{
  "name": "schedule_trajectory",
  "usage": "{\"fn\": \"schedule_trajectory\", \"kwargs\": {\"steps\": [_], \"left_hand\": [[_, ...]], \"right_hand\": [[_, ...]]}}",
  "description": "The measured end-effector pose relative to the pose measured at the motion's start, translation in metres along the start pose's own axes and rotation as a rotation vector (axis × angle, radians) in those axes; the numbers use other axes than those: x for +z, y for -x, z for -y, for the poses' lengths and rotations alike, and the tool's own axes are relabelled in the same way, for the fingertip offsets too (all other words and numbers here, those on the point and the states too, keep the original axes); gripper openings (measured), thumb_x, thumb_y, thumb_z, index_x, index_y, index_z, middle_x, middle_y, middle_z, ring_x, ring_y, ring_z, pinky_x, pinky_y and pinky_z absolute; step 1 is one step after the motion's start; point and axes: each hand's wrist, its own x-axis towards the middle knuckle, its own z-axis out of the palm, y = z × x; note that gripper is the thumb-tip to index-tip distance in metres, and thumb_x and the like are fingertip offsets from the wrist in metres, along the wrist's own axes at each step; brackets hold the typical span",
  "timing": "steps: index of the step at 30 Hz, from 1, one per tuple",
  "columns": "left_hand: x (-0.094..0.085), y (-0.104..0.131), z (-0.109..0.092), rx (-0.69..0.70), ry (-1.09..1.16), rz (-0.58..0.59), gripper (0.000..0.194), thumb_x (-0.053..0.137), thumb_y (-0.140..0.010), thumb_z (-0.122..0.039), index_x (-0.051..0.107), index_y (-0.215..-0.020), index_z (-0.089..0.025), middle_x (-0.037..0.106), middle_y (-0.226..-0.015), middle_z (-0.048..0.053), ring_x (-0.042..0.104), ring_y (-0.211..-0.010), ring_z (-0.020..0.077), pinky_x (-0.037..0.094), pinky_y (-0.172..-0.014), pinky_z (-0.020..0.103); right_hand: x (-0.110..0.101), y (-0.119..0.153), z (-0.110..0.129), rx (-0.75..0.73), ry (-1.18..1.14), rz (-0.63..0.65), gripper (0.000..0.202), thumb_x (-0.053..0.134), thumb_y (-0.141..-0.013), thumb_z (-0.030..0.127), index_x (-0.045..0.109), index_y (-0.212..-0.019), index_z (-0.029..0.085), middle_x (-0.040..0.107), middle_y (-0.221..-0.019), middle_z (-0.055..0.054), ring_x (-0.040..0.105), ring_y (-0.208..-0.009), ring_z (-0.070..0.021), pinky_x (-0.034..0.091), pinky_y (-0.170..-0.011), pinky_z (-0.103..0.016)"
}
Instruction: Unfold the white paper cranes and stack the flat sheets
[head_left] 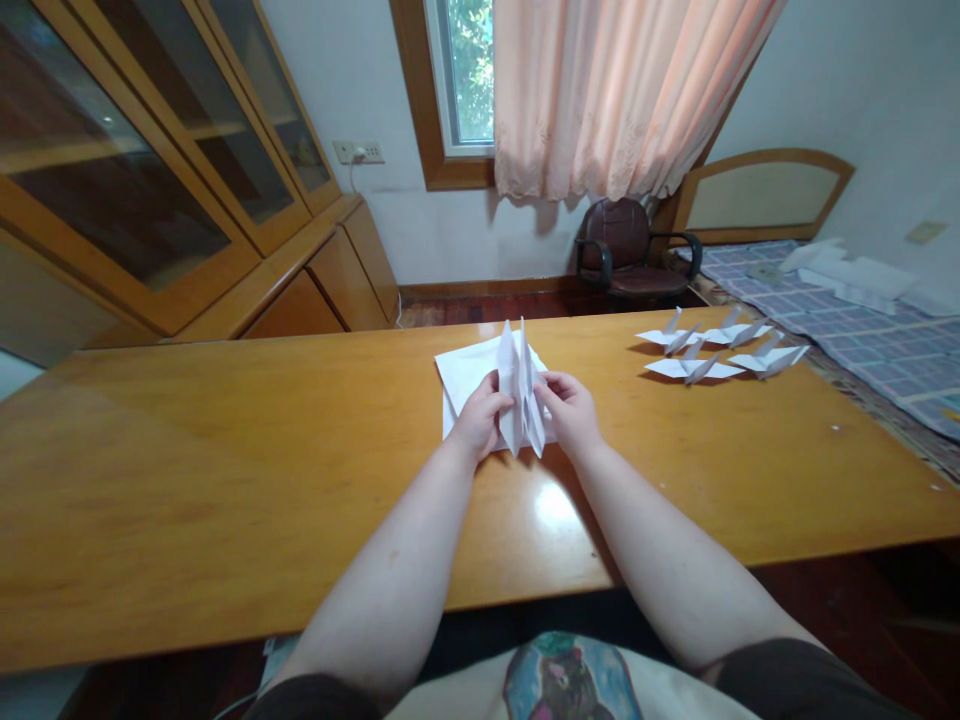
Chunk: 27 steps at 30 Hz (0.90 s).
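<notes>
A folded white paper piece is held upright between both hands, its long pointed flaps standing up and hanging down. On its left side, my left hand pinches it between thumb and fingers. From the right, my right hand grips the folds with its fingertips. White paper sheets lie flat on the table below and behind the folded piece. Several folded paper birds stand together near the table's far right edge.
The wooden table spans the view. Beyond it are a glass-door cabinet at left, a brown armchair, and a bed at right. Small white scraps lie near the table's right side.
</notes>
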Motion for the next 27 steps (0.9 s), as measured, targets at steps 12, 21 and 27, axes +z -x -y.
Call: {"fn": "schedule_trajectory", "kwargs": {"steps": [12, 21, 27], "left_hand": [[-0.002, -0.003, 0.0, 0.041, -0.034, -0.034, 0.032, 0.073, -0.063, -0.031, 0.05, -0.081, -0.018, 0.057, -0.07, -0.005, 0.053, -0.06, 0.0083, 0.043, -0.059, 0.02], [-0.012, -0.011, 0.007, 0.129, -0.223, -0.243, 0.028, 0.068, -0.067, -0.034, 0.05, -0.081, -0.019, 0.053, -0.068, -0.004, 0.05, -0.054, 0.0082, 0.042, -0.052, 0.02], [-0.013, -0.006, 0.009, 0.393, -0.696, -0.391, 0.016, 0.062, -0.071, -0.023, 0.049, -0.08, -0.02, 0.055, -0.077, -0.003, 0.05, -0.057, 0.0083, 0.04, -0.056, 0.021]], "right_hand": [[-0.005, -0.005, 0.001, -0.098, 0.012, -0.178, 0.019, 0.069, -0.07, 0.032, 0.065, -0.084, 0.021, 0.067, -0.079, -0.002, 0.061, -0.074, -0.0157, 0.049, -0.071, -0.032], [-0.005, -0.009, -0.004, -0.009, -0.139, -0.185, 0.019, 0.07, -0.066, 0.029, 0.06, -0.081, 0.02, 0.062, -0.073, 0.001, 0.057, -0.064, -0.0117, 0.046, -0.061, -0.027], [0.0, -0.005, 0.002, -0.028, -0.096, -0.193, 0.024, 0.074, -0.06, 0.025, 0.055, -0.074, 0.021, 0.056, -0.067, 0.005, 0.053, -0.06, -0.0099, 0.044, -0.059, -0.024]]}}
